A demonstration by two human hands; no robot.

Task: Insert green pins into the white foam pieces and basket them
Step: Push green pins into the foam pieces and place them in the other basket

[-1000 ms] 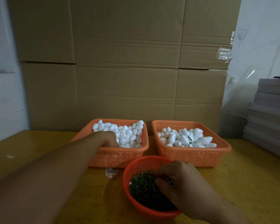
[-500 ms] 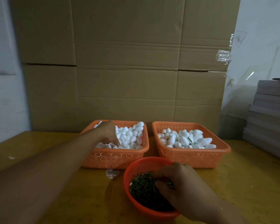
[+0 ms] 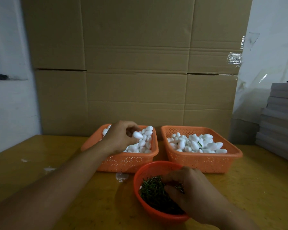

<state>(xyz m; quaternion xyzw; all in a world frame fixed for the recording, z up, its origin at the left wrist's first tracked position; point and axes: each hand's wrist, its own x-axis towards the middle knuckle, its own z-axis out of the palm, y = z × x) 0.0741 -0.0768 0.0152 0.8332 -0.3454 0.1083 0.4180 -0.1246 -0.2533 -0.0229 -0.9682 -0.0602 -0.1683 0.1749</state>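
From the head camera, the left hand (image 3: 118, 138) is raised over the left basket (image 3: 120, 161), its fingers (image 3: 131, 129) pinching one white foam piece (image 3: 137, 135) just above the heap of plain foam pieces (image 3: 142, 144). The right hand (image 3: 191, 191) is down in the round red bowl (image 3: 150, 211), its fingers curled into the pile of green pins (image 3: 154, 193); whether they already grip a pin I cannot tell, since the hand hides its own fingertips.

This looks like the gathering step: one piece picked, a pin being sought. The next move would call for lifting a single pin clear, bringing both hands together and pushing the pin into the end of the piece, then dropping it into the right basket (image 3: 203, 161), where finished pieces (image 3: 194, 143) lie, one showing a green stem.

Count: two rectangular orange baskets, one bowl, two hands, all on the yellow surface (image 3: 40, 180). The foam pieces and pins are too many to count.
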